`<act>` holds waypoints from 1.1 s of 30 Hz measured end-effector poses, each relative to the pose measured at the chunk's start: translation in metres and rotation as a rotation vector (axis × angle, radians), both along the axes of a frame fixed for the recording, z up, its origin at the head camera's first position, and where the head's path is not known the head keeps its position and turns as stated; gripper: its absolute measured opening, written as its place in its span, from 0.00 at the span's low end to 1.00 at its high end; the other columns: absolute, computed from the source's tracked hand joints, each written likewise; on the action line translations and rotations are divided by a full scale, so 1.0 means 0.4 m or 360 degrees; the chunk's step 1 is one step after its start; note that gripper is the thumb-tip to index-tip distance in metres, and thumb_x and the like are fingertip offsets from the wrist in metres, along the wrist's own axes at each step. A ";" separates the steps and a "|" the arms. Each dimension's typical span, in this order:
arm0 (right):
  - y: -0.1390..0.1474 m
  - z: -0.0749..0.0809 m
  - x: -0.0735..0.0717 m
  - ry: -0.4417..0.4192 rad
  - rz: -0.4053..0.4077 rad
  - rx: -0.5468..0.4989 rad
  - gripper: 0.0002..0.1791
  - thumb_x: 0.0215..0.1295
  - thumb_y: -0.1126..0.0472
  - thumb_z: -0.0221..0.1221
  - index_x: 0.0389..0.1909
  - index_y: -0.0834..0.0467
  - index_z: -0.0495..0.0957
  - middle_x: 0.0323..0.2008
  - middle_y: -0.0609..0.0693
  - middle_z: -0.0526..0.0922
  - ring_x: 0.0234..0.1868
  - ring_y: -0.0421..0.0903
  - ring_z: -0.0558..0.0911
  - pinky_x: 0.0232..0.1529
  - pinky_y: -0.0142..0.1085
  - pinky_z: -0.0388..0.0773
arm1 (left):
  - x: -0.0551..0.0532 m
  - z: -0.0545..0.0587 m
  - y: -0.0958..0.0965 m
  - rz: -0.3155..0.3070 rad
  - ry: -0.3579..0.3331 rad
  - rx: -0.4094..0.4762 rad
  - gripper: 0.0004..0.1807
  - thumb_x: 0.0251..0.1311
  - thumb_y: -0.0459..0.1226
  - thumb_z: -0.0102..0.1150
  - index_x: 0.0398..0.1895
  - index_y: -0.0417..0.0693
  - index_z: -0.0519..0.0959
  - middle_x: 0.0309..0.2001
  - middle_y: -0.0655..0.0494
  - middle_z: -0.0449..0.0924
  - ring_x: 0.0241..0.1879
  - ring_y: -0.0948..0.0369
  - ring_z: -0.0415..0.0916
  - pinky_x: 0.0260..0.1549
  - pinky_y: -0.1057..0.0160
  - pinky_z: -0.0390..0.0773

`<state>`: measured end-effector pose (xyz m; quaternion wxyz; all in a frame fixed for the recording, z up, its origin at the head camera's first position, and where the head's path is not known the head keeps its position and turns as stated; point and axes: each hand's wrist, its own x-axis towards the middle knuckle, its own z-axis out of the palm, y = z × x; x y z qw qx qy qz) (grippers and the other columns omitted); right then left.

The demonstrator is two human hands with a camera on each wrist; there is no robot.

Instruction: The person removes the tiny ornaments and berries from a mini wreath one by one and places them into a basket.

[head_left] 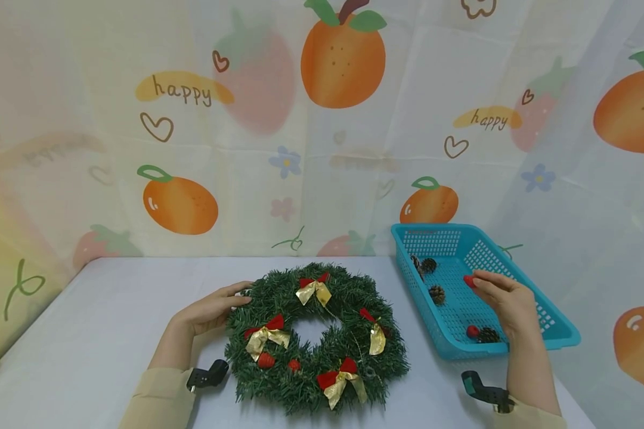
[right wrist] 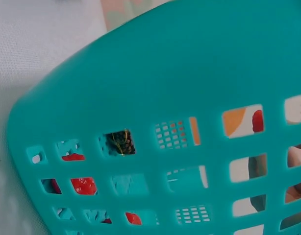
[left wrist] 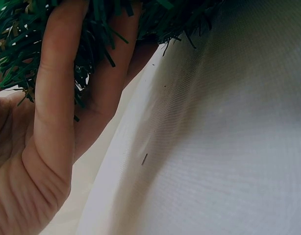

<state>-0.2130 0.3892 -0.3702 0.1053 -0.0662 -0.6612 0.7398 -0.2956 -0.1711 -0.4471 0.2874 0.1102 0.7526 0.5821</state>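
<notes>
A green wreath (head_left: 316, 387) with several red-and-gold bows (head_left: 265, 339) and two small red ornaments (head_left: 266, 360) lies on the white table. At its left edge, my left hand (head_left: 214, 310) grips the rim. The left wrist view shows its fingers (left wrist: 57, 88) running into the greenery, tips hidden. My right hand (head_left: 507, 301) pinches a small red ornament (head_left: 469, 280) above the blue basket (head_left: 440, 333). Through the basket's holes in the right wrist view, parts of the right hand (right wrist: 297, 156) and a bit of red (right wrist: 258, 120) show.
Inside the basket are several pine cones (head_left: 437, 294) and a round red ornament (head_left: 472, 331). The basket stands on the table right of the wreath. A fruit-printed curtain (head_left: 343, 179) hangs behind the table (head_left: 102, 322).
</notes>
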 end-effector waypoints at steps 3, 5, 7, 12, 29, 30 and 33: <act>0.002 -0.002 0.001 0.0014 0.0016 -0.0035 0.09 0.63 0.64 0.65 0.42 0.50 0.87 0.40 0.34 0.85 0.39 0.32 0.87 0.43 0.26 0.83 | 0.002 0.001 0.000 0.0002 -0.0002 0.0003 0.41 0.72 0.49 0.50 0.81 0.49 0.42 0.79 0.36 0.25 0.76 0.33 0.21 0.70 0.30 0.37; 0.004 -0.003 0.002 0.0016 0.0022 -0.0046 0.09 0.63 0.64 0.65 0.43 0.51 0.87 0.40 0.34 0.85 0.39 0.32 0.87 0.44 0.26 0.83 | 0.002 0.003 0.000 0.0001 -0.0002 0.0002 0.41 0.73 0.49 0.49 0.81 0.49 0.42 0.79 0.36 0.24 0.76 0.33 0.20 0.70 0.30 0.36; 0.004 -0.003 0.002 0.0017 0.0029 -0.0058 0.10 0.63 0.64 0.65 0.43 0.51 0.87 0.40 0.34 0.85 0.39 0.32 0.87 0.44 0.27 0.83 | 0.003 0.004 0.001 0.0003 -0.0001 -0.0001 0.41 0.73 0.48 0.49 0.81 0.49 0.42 0.79 0.36 0.24 0.76 0.33 0.20 0.70 0.30 0.37; 0.006 -0.005 0.000 0.0021 0.0051 -0.0077 0.10 0.65 0.66 0.63 0.42 0.50 0.88 0.38 0.34 0.87 0.39 0.31 0.87 0.44 0.25 0.83 | 0.005 0.005 0.001 0.0001 0.0002 -0.0002 0.41 0.73 0.48 0.49 0.81 0.49 0.42 0.79 0.36 0.25 0.76 0.33 0.22 0.71 0.31 0.38; -0.001 0.000 0.000 0.0016 0.0101 -0.0057 0.11 0.65 0.66 0.62 0.43 0.50 0.87 0.38 0.35 0.88 0.40 0.30 0.87 0.45 0.24 0.82 | 0.009 0.012 0.002 0.0007 -0.0004 0.0036 0.41 0.73 0.46 0.49 0.80 0.47 0.42 0.79 0.35 0.26 0.77 0.34 0.24 0.72 0.33 0.42; -0.002 0.000 0.000 0.0016 0.0101 -0.0057 0.11 0.65 0.66 0.62 0.43 0.50 0.87 0.38 0.35 0.88 0.40 0.30 0.87 0.45 0.24 0.82 | 0.010 0.012 0.002 0.0006 -0.0002 0.0033 0.41 0.73 0.46 0.49 0.80 0.47 0.42 0.80 0.35 0.26 0.77 0.34 0.24 0.72 0.33 0.42; -0.004 0.000 0.000 0.0015 0.0102 -0.0055 0.11 0.65 0.66 0.62 0.43 0.49 0.87 0.38 0.35 0.88 0.40 0.30 0.87 0.46 0.24 0.82 | 0.011 0.013 0.002 0.0008 -0.0001 0.0028 0.41 0.73 0.47 0.49 0.80 0.47 0.42 0.80 0.35 0.26 0.77 0.33 0.24 0.72 0.33 0.41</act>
